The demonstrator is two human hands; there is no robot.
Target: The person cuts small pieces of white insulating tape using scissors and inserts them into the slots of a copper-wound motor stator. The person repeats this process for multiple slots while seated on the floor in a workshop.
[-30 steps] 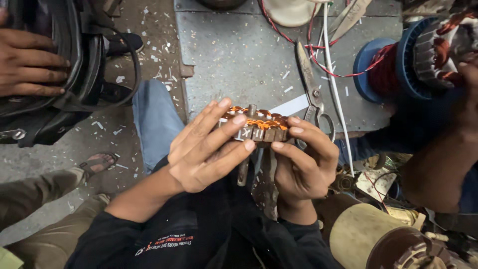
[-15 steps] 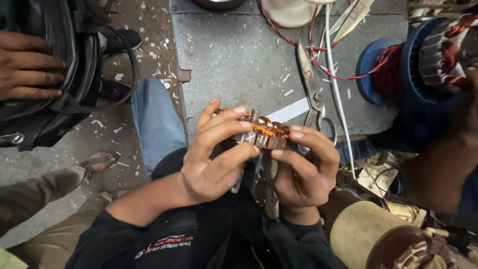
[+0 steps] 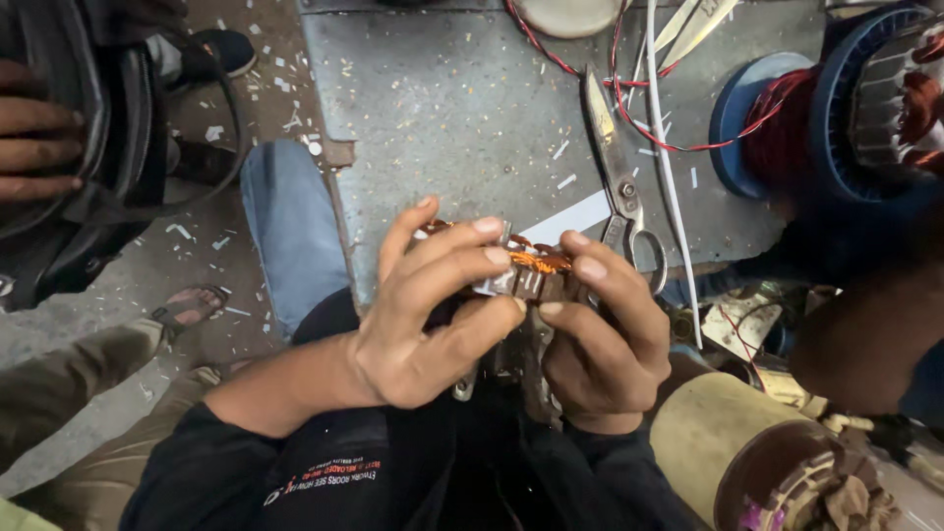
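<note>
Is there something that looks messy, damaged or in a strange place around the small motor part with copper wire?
Yes. Small white scraps litter the grey metal plate and the floor. Long metal scissors lie open on the plate, with a loose red wire trailing across them. The left hand and right hand hold the copper-wound metal core, which looks intact.

Scissors (image 3: 618, 182) on plate (image 3: 442, 108), behind coil (image 3: 526, 270)

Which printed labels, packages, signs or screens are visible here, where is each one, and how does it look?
Printed patch: on the black shirt front, bottom centre; small lines of red and white lettering.
Blank white strip: flat on the grey plate above the hands; narrow, no print visible.
No packages, signs or screens show.
</note>
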